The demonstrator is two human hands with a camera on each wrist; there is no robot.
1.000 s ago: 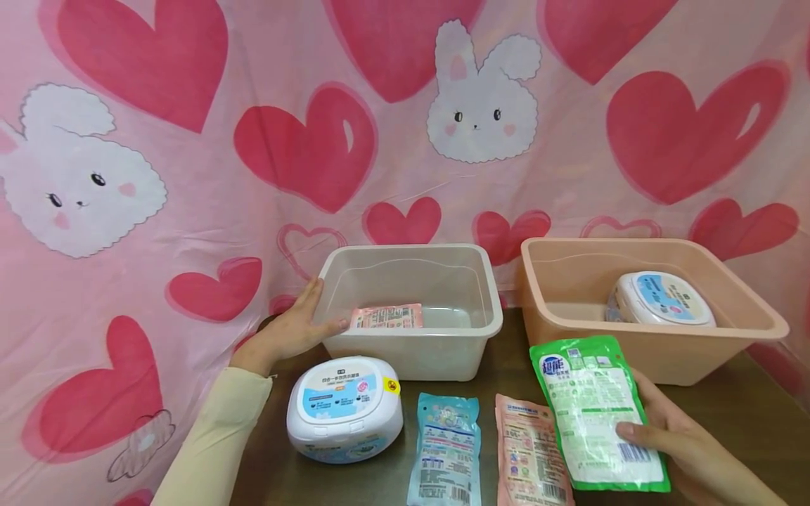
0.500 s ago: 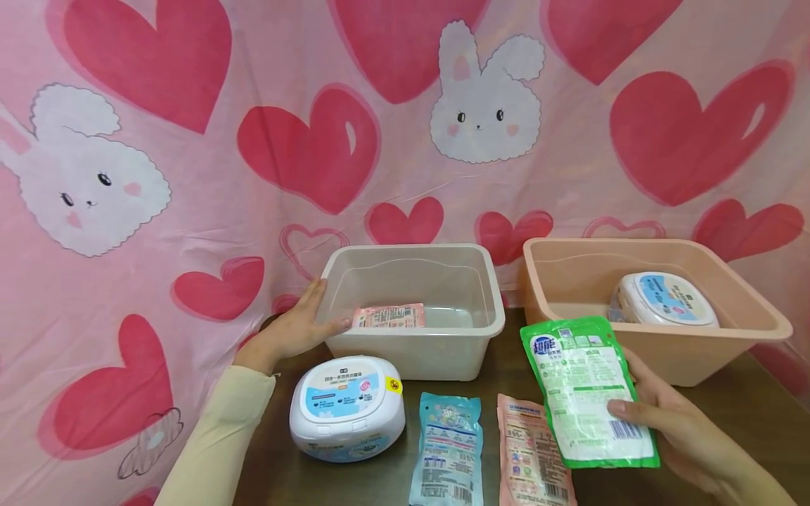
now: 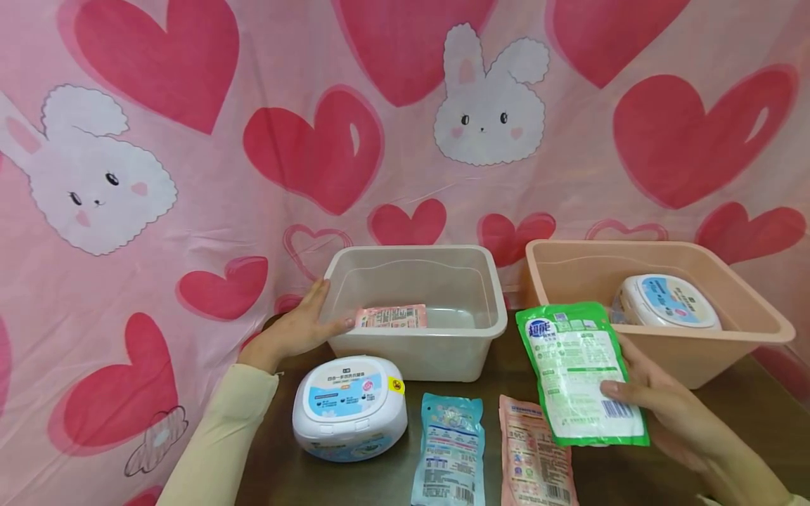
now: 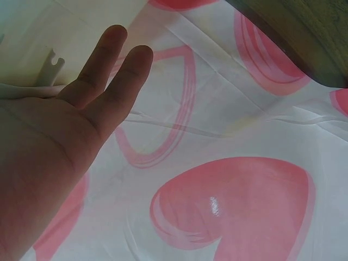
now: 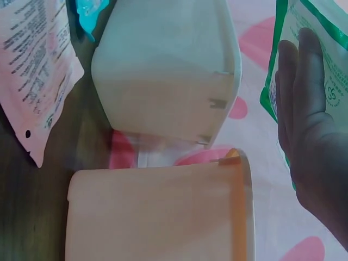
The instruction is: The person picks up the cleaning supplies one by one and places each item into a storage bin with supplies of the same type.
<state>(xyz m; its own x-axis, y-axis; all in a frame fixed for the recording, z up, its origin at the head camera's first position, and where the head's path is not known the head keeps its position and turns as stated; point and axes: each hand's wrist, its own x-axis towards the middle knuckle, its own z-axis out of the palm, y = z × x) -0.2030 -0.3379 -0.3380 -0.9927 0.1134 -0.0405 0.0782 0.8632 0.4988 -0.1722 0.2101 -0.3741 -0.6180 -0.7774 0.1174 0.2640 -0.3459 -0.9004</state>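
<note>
My right hand [image 3: 658, 393] pinches a green-and-white detergent pouch [image 3: 569, 372], thumb across its printed face and fingers behind. It is raised in front of the peach bin, overlapping the bin's near corner in the head view; the right wrist view shows straight fingers [image 5: 309, 70] along the pouch's back. My left hand [image 3: 294, 334] rests at the near left corner of the off-white bin [image 3: 411, 355], thumb over the front rim, fingers spread along the side. A pink pouch [image 3: 394, 316] lies inside that bin. Two fingers show extended in the left wrist view.
On the dark wooden table, a white lidded tub [image 3: 348, 411] stands before the off-white bin. A blue pouch [image 3: 449, 450] and another pink pouch [image 3: 534, 457] lie to its right. The peach bin [image 3: 690, 355] holds a similar white tub [image 3: 677, 301]. A heart-patterned cloth [image 3: 405, 169] hangs behind.
The right hand has raised the green pouch and carried it a little left, toward the off-white bin. The left hand keeps its place on that bin, while the whole view shifts slightly.
</note>
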